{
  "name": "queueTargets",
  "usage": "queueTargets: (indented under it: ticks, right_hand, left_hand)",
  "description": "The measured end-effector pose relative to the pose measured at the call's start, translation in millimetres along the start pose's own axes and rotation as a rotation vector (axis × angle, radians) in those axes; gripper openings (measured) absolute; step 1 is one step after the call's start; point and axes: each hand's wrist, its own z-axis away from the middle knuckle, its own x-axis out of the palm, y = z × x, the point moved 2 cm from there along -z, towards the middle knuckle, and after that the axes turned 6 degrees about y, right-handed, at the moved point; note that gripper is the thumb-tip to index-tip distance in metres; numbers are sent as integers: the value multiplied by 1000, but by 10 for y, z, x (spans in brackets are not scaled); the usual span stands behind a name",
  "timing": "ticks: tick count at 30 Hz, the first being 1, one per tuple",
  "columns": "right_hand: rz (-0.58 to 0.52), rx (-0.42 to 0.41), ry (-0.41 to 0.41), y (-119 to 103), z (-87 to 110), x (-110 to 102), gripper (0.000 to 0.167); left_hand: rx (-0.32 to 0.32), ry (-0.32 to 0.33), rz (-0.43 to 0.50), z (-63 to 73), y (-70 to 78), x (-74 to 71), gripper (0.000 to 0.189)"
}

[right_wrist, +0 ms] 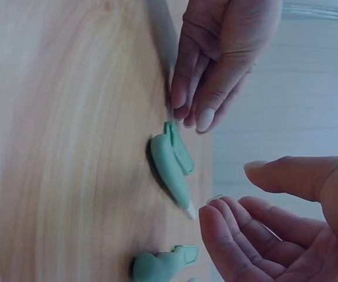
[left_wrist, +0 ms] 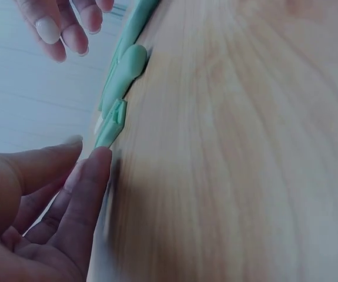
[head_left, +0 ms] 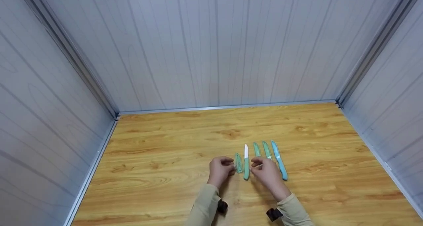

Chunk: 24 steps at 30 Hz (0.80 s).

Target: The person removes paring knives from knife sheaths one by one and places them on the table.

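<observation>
Hand, left (head_left: 219,170), half-curled, just beside green sheath (head_left: 238,163)

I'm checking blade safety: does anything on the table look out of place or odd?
Yes. One green knife lies with its white blade bare, a loose sheath to its left, beside the left hand. The blue knife and two sheathed green knives have covered blades, so it stands out.

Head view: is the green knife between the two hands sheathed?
No, the green knife shows its bare white blade, and a green sheath lies beside it.
</observation>
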Motion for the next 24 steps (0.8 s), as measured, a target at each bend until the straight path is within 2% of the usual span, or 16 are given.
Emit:
queueTargets:
  ticks: [6,13,20,24]
  right_hand:
    - [-9,-19,-20,-27,80,-35,25]
    - [-74,-20,-55,-33,155,-64,32]
    - [-22,-41,-57,3,193,-98,35]
    - [-8,-37,-80,32,232,-114,36]
  left_hand:
    - [41,-3,-37,56,53,-22,17]
    - [168,10,-135,99,124,-22,16]
    - [272,-14,-185,128,203,27,19]
    - [282,-31,-210,129,231,71,20]
